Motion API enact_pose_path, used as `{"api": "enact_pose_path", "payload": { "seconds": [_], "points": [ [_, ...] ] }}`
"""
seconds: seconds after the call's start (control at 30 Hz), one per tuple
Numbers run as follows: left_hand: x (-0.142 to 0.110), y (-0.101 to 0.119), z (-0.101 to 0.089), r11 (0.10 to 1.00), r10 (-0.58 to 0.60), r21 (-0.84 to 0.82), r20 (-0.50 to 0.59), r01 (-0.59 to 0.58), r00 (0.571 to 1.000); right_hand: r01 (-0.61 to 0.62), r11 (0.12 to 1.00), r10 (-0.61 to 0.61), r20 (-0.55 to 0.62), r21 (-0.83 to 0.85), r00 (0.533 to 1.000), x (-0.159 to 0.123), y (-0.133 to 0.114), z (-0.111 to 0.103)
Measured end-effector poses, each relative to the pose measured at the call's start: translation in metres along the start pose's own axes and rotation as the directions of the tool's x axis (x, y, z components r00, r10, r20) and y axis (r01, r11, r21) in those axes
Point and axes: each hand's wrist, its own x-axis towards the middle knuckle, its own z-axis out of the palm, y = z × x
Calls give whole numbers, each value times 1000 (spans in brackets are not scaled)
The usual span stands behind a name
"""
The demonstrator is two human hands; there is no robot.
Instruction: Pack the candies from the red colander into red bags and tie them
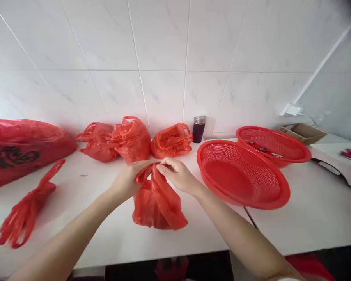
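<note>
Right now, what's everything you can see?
held bag: one, red, front middle
standing bags: three, red, by wall
big bag: one, red, far left
bag bunch: one, red, front left
baskets: two, red, right
small things: several, red and silver, back basket
bottle: one, dark, by wall
box: one, brown, behind baskets
device: one, white, far right
wall fitting: one, white, right
walls: two, pale, back, right
tabletop: one, seamed, white, underneath
hands: two, on held bag

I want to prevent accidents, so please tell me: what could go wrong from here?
The thin red plastic bag might tear where the left hand and right hand grip its gathered top. The right forearm is close to the nearer red perforated plastic basket and could bump it.
</note>
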Motion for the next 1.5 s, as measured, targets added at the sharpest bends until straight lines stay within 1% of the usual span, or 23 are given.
{"api": "enact_pose_path", "payload": {
  "seconds": [0.1, 0.13, 0.2, 0.27, 0.3, 0.37, 0.4, 0.47, 0.53, 0.57, 0.63, 0.7, 0.77, 0.87, 0.97, 1.07, 1.13, 1.23, 1.3, 1.37, 1.5],
  "points": [
    [-21, -16, -3, 989, -128, -71, 66, 133, 990, -63, 998, 64, -54, 14, 996, -24, 10, -6],
    [-30, -25, -4, 979, -176, -88, 84, 183, 981, -99, 994, 102, -81, 35, 991, -31, 17, -8],
    [-49, -46, -5, 946, -292, -110, 116, 304, 949, -200, 972, 217, -141, 122, 966, -41, 37, -11],
    [-66, -64, -4, 910, -382, -119, 124, 396, 916, -280, 940, 317, -201, 194, 927, -44, 61, -11],
    [-71, -70, -2, 895, -418, -120, 115, 430, 901, -304, 928, 351, -227, 218, 908, -44, 72, -8],
    [-74, -71, 5, 875, -462, -132, 53, 465, 885, -318, 916, 381, -287, 243, 879, -38, 87, 0],
    [-71, -68, 10, 877, -461, -147, 4, 457, 887, -319, 918, 384, -324, 235, 865, -34, 92, 6],
    [-57, -60, 22, 913, -390, -170, -85, 372, 917, -333, 932, 363, -370, 144, 855, -25, 95, 20],
    [-39, -54, 36, 956, -271, -154, -141, 250, 952, -358, 934, 333, -344, -9, 878, -19, 95, 35],
    [-30, -54, 43, 969, -225, -134, -155, 205, 962, -370, 926, 331, -318, -71, 888, -17, 97, 42],
    [-13, -59, 58, 980, -192, -87, -167, 179, 967, -385, 915, 341, -279, -119, 898, -17, 102, 53],
    [1, -69, 71, 976, -218, -40, -145, 215, 965, -381, 920, 346, -266, -92, 900, -18, 110, 57],
    [10, -82, 81, 964, -261, 20, -86, 264, 961, -352, 934, 328, -252, -55, 910, -21, 119, 55],
    [18, -98, 87, 939, -328, 103, -9, 327, 945, -312, 949, 293, -259, -35, 920, -23, 131, 39],
    [24, -110, 85, 911, -389, 153, 20, 382, 921, -311, 949, 281, -311, -51, 908, -21, 144, 21],
    [31, -119, 86, 878, -452, 202, 59, 433, 890, -348, 930, 289, -350, -119, 891, -15, 157, 11],
    [35, -122, 90, 846, -500, 253, 76, 469, 863, -373, 906, 286, -362, -199, 887, -11, 163, 9],
    [39, -122, 98, 791, -558, 343, 65, 507, 827, -392, 855, 266, -361, -341, 894, -7, 168, 11],
    [42, -120, 102, 773, -564, 389, 60, 501, 824, -397, 817, 259, -350, -417, 900, -7, 170, 12],
    [45, -118, 106, 768, -555, 422, 65, 481, 829, -401, 785, 259, -337, -472, 905, -8, 171, 12],
    [50, -121, 114, 755, -554, 465, 74, 463, 829, -408, 734, 264, -325, -543, 908, -9, 173, 11]
  ]
}}
